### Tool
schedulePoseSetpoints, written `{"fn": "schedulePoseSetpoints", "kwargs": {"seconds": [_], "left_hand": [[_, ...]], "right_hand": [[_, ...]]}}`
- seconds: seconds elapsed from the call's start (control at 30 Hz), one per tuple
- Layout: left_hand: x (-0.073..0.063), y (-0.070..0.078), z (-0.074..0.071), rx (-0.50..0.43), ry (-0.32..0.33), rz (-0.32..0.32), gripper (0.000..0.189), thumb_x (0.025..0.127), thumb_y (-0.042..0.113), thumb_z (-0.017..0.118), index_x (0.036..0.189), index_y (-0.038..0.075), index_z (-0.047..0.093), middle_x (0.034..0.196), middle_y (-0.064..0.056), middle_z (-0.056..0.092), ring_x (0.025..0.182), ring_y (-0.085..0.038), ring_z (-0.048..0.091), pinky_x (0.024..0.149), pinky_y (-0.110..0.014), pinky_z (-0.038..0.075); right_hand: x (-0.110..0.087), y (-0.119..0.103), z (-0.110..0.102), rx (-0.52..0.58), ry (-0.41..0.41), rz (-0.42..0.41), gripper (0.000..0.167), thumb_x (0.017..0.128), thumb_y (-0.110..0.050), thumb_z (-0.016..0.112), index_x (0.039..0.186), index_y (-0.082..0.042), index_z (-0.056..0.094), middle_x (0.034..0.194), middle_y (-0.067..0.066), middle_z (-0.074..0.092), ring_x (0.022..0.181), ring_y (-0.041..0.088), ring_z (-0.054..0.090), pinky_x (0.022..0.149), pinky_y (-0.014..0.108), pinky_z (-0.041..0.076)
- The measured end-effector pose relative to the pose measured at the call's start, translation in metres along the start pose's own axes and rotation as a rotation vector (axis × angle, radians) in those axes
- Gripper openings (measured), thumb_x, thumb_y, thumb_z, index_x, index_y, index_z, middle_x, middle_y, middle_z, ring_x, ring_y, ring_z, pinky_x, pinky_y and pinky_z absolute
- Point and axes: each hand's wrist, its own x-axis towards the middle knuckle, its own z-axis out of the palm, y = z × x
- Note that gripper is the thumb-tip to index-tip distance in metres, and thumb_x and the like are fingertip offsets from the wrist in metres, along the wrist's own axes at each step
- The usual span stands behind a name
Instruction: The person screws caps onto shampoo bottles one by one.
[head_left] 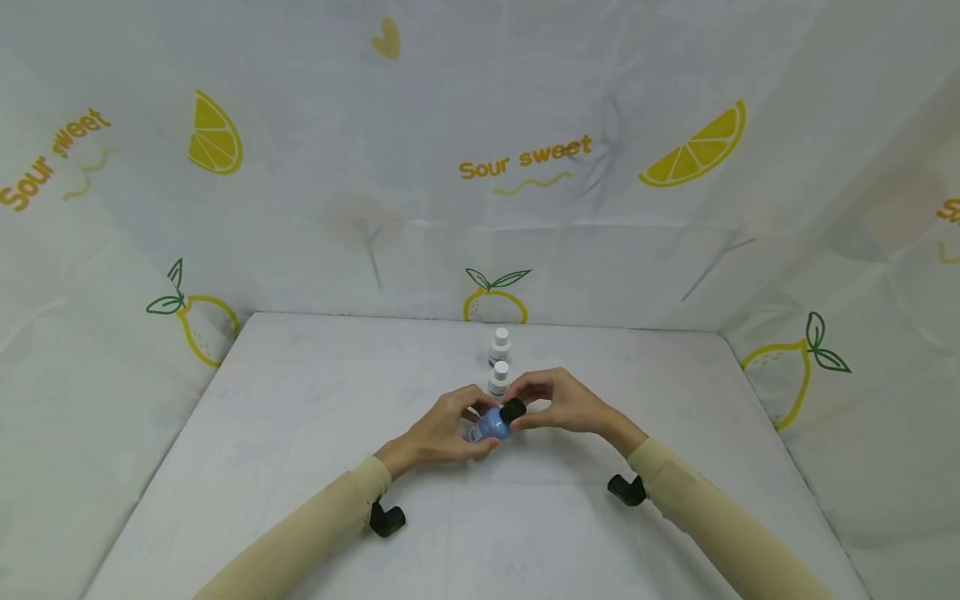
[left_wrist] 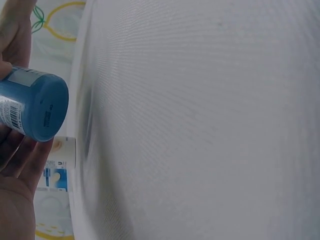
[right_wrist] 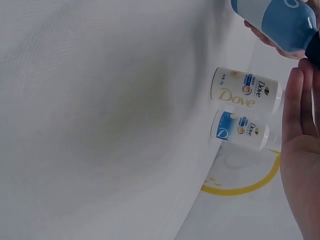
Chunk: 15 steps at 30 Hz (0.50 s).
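Note:
A blue bottle (head_left: pixel 487 427) with a black cap (head_left: pixel 513 410) is held tilted above the white table. My left hand (head_left: pixel 442 429) grips its body, thumb on the near side and fingers on the far side. At the other end, my right hand (head_left: pixel 561 402) pinches the black cap between thumb and fingers. In the left wrist view the bottle's flat base (left_wrist: pixel 50 107) faces the camera, with a barcode label beside it. Just beyond the hands stands a white Dove bottle (right_wrist: pixel 245 91), and a second white Dove bottle (right_wrist: pixel 240 131) with a blue label patch stands behind it.
The white-covered table (head_left: pixel 315 375) ends at a back edge, where a white curtain (head_left: pixel 420 267) printed with lemons hangs. Curtain cloth also runs along the left and right sides. A black wrist-camera piece (head_left: pixel 387 521) sits under the left sleeve, another (head_left: pixel 627 490) under the right.

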Motion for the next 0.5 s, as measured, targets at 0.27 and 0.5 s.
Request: {"fn": "schedulePoseSetpoints", "kwargs": {"seconds": [0.27, 0.5], "left_hand": [[0.0010, 0.0011, 0.0003, 0.012, 0.006, 0.017, 0.043, 0.088, 0.012, 0.086, 0.125, 0.004, 0.066, 0.120, -0.011, 0.071, 0.108, -0.020, 0.074, 0.093, -0.024, 0.066], [0.0013, 0.0025, 0.0013, 0.011, 0.008, 0.028, 0.043, 0.088, 0.011, 0.086, 0.125, 0.004, 0.066, 0.119, -0.010, 0.071, 0.107, -0.020, 0.074, 0.091, -0.024, 0.067]], "right_hand": [[0.0004, -0.0024, 0.0042, -0.029, 0.051, -0.008, 0.032, 0.085, -0.010, 0.093, 0.112, -0.010, 0.075, 0.110, 0.008, 0.077, 0.098, 0.011, 0.074, 0.095, 0.027, 0.065], [0.0004, -0.0015, 0.0072, -0.048, 0.091, 0.020, 0.031, 0.083, -0.011, 0.095, 0.103, -0.012, 0.071, 0.100, 0.003, 0.073, 0.093, 0.011, 0.071, 0.092, 0.025, 0.065]]}}
